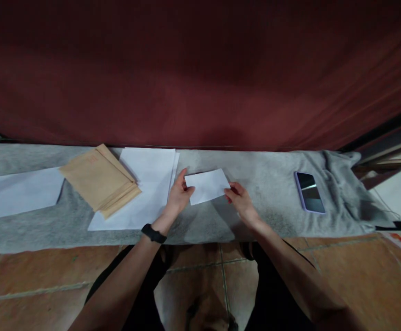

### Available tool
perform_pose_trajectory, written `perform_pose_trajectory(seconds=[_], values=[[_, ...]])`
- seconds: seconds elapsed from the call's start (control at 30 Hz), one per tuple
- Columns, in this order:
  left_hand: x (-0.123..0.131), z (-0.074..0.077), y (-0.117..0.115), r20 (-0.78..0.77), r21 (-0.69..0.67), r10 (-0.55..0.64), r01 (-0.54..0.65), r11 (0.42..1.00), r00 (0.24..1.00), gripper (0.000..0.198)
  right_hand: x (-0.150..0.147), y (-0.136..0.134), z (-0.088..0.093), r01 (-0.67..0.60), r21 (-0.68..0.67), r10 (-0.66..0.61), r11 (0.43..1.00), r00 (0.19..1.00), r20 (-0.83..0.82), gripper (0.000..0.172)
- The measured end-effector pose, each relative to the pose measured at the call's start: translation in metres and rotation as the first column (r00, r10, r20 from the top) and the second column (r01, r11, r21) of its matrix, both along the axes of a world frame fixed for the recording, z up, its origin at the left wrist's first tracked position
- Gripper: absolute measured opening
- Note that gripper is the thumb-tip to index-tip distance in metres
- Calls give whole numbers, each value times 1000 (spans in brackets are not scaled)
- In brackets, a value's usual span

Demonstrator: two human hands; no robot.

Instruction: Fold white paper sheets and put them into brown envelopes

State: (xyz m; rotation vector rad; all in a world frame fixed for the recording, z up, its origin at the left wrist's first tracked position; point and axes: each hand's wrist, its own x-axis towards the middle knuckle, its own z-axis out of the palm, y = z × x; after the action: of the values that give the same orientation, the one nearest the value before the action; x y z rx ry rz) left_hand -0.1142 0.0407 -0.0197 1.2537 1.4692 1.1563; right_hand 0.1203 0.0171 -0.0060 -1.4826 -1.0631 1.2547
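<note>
A small white sheet of paper (207, 186), perhaps folded, is held in front of me, tilted slightly up at its right end. My left hand (179, 193) grips its left edge, thumb on top. At the right edge, my right hand (239, 198) pinches the lower corner between thumb and fingers. To the left lies a stack of larger white sheets (148, 170). Several brown envelopes (98, 179) rest partly on that stack, fanned out, with faint red print on the top one.
A grey cloth (262, 170) covers the narrow bench. Another white sheet (21, 193) lies at far left. A phone in a purple case (309, 192) sits to the right, near bunched cloth. Papers (400, 195) are at the right edge. A dark red drape (200, 92) hangs behind.
</note>
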Motion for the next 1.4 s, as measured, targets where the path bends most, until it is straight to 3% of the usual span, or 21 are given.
perform_pose_trajectory(seconds=[0.07,0.13,0.23,0.37,0.43,0.53,0.67,0.73,0.8,0.87,0.93,0.97,1.07,1.23,1.4], values=[[-3,0,3,-99,3,7,-6,1000,995,78,1,-3,-1,-89,-33,92,996,987,132,21],[-4,2,3,-224,19,8,-4,1000,975,75,2,-7,0,-187,-84,204,979,935,290,24],[-2,4,1,-411,56,-7,33,998,912,69,5,-12,8,-283,-172,330,943,756,565,34],[2,4,-5,-529,88,-31,92,992,848,63,3,-13,20,-261,-239,336,935,448,828,34],[3,5,-8,-580,109,-31,115,987,814,62,1,-14,21,-250,-245,325,937,358,875,34],[7,10,-14,-664,128,-33,158,979,747,58,-1,-16,20,-270,-250,326,930,289,900,36],[21,12,-27,-759,155,-39,238,959,649,50,4,-17,21,-271,-252,328,929,290,899,34],[34,9,-39,-773,148,-86,310,939,629,47,5,-17,24,-263,-198,285,944,351,892,31],[47,4,-52,-795,129,-152,410,903,587,52,2,-18,24,-316,-59,202,947,441,874,35],[57,-2,-64,-822,111,-181,465,878,539,59,-5,-22,20,-433,102,158,896,524,837,47],[61,-7,-73,-848,98,-185,490,866,497,62,-16,-29,11,-548,180,195,817,556,808,59],[61,-9,-76,-859,91,-183,493,865,479,62,-21,-33,6,-592,171,235,788,544,805,62],[57,-15,-78,-884,80,-162,483,872,438,63,-29,-43,-11,-626,105,275,773,479,834,69],[48,-16,-78,-894,91,-132,462,882,429,67,-25,-48,-25,-612,96,194,785,391,900,70],[41,-11,-82,-884,103,-115,428,898,454,70,-19,-51,-30,-607,138,114,783,359,926,73]])
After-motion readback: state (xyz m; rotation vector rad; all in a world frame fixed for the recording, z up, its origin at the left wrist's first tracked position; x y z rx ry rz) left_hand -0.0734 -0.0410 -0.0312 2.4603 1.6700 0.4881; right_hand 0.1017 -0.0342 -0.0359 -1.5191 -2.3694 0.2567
